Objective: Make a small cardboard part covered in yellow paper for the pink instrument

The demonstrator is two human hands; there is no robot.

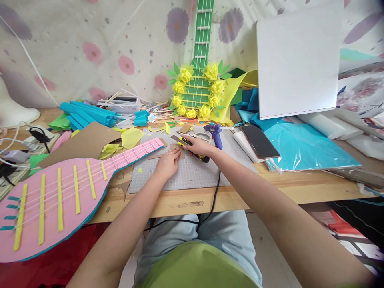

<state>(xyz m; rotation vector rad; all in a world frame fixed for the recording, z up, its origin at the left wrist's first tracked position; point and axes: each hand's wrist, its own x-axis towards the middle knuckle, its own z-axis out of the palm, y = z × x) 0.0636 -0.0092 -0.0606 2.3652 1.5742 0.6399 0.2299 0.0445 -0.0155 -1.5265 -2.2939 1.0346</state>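
Observation:
On the grey cutting mat (195, 178), my left hand (168, 163) presses its bunched fingers onto a small piece of cardboard (181, 153). My right hand (195, 145) is wrapped around a black and yellow utility knife (203, 157), its blade pointing left just above the cardboard. A purple glue gun (215, 134) lies right behind my right hand, with white-handled scissors (204, 137) beside it. Left of my hands, the pink neck of a paper guitar (67, 192) with yellow strips and white strings reaches onto the mat.
A green guitar (201, 52) with yellow paper flowers stands against the back curtain. A phone (260, 141), a blue pack (306, 146) and a white board (298, 64) are on the right. Brown cardboard (82, 146) lies left. A black cable (214, 200) hangs over the table edge.

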